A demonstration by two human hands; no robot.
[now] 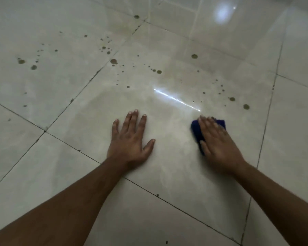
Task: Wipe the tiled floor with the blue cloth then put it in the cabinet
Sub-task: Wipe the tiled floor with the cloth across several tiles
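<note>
A glossy pale tiled floor [167, 174] with dark grout lines fills the view. The blue cloth [196, 131] lies flat on the floor at the right, mostly hidden under my right hand [219, 144], which presses down on it with fingers stretched flat. Only the cloth's left edge and far corner show. My left hand [130, 139] rests palm down on the bare tile to the left of the cloth, fingers spread, holding nothing. Dark brownish spots [158, 71] dot the tiles beyond both hands. No cabinet is in view.
More dark droplets are scattered at the far left [21, 61] and at the right [246, 106]. A bright streak of reflected light [176, 99] crosses the tile just beyond my hands. Both forearms reach in from the bottom edge.
</note>
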